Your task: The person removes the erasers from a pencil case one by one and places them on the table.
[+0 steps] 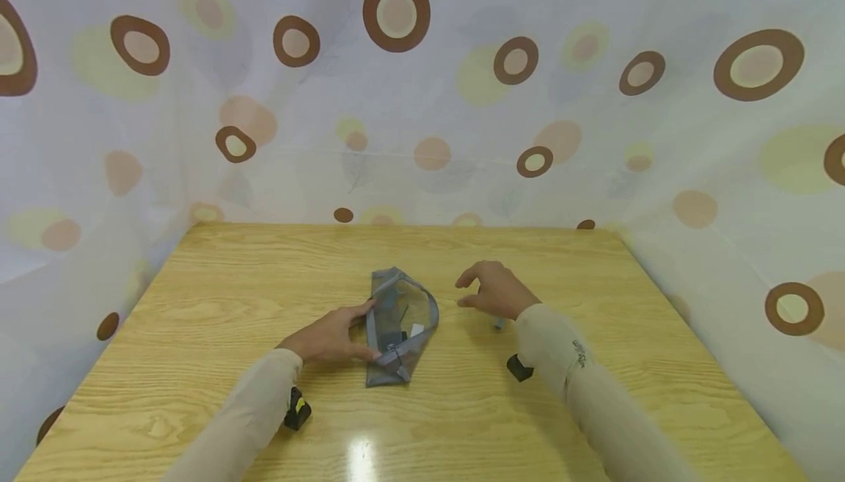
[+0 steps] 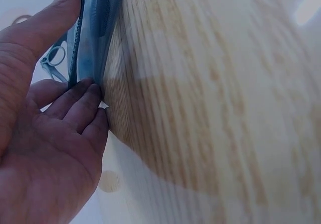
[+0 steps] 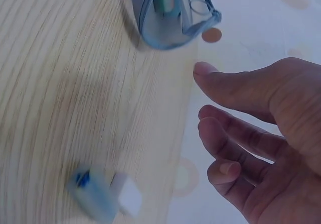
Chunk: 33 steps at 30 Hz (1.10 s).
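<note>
A grey see-through zippered pencil case [image 1: 379, 374] lies on the table with its mouth spread wide. Inside it show a white piece [image 1: 416, 330] and dark items; the left wrist view shows ring handles [image 2: 56, 57] like those of scissors. My left hand [image 1: 332, 335] grips the case's left side, thumb at the near edge and fingers farther back. To the right of the case, my right hand [image 1: 496, 291] hovers with fingers loosely bent and nothing held. Below it lie a blurred light-blue object [image 3: 93, 193] and a small white block [image 3: 127, 194].
The wooden table [image 1: 264, 262] is bordered at the back and sides by a white sheet [image 1: 422, 100] with circle prints. Black devices are strapped at the left wrist [image 1: 298, 409] and the right wrist [image 1: 519, 368].
</note>
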### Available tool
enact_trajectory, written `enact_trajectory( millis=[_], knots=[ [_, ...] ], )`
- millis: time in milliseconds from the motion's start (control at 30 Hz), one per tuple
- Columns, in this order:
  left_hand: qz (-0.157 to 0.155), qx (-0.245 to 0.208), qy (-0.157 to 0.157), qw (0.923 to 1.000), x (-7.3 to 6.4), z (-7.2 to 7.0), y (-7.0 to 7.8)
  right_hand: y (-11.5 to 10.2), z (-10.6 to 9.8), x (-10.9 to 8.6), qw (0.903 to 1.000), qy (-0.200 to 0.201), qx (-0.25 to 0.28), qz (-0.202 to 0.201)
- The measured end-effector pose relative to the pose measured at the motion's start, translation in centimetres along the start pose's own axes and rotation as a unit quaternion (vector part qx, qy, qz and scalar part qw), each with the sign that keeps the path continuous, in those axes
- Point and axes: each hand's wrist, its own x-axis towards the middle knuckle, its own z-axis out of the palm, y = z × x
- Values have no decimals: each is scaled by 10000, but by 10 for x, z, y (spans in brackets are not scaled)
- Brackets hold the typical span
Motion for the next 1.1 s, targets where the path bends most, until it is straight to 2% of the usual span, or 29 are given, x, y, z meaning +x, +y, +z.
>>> enact_trajectory(
  millis=[267,567,800,1100],
  knots=[
    [-19,-34,3,10000,1,2,-2,-21,17,17,9995,-36,234,-222],
    [-154,44,39,9999,1,1,2,-34,34,23,9973,-552,415,-241],
    [-224,176,65,9996,1,1,2,-37,42,25,9962,-811,218,-226],
    [-277,274,78,9992,1,1,3,-34,49,26,9938,-884,-42,-677]
  ],
)
